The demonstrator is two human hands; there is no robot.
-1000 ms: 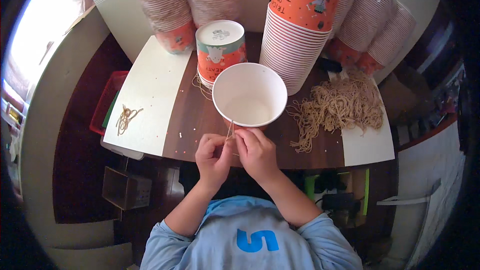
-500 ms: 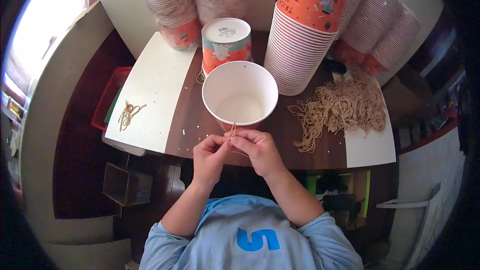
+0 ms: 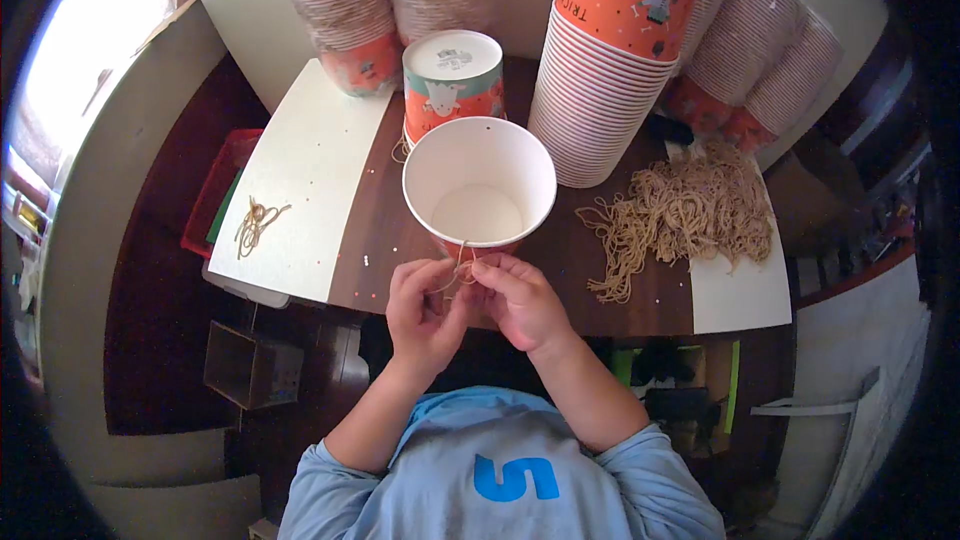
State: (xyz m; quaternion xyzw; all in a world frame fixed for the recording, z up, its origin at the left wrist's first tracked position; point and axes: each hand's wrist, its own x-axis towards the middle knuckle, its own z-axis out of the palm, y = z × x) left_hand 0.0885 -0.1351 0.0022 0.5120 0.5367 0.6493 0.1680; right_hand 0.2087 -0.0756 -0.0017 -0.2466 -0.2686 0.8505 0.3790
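Looking down through the head view, you have both hands in front of the white-lined paper cup with an orange outer wall (image 3: 480,190), just short of its near rim. The thin tan string (image 3: 462,258) lies at the cup's six o'clock, its upper part running up to that rim, roughly along the twelve-to-six line. Your left hand (image 3: 422,312) sits at eight o'clock from the string and your right hand (image 3: 527,308) at four; the right fingertips look slightly nearer the upper loop. Both hands are pinching string between thumb and fingers, though curled fingers hide where the ends go. From your grip, the cup is at twelve o'clock, mouth upward. The loose, tangled heap of tan strings (image 3: 690,215) rests toward two o'clock, well apart on the dark brown tabletop (image 3: 382,200), nearer your right hand.
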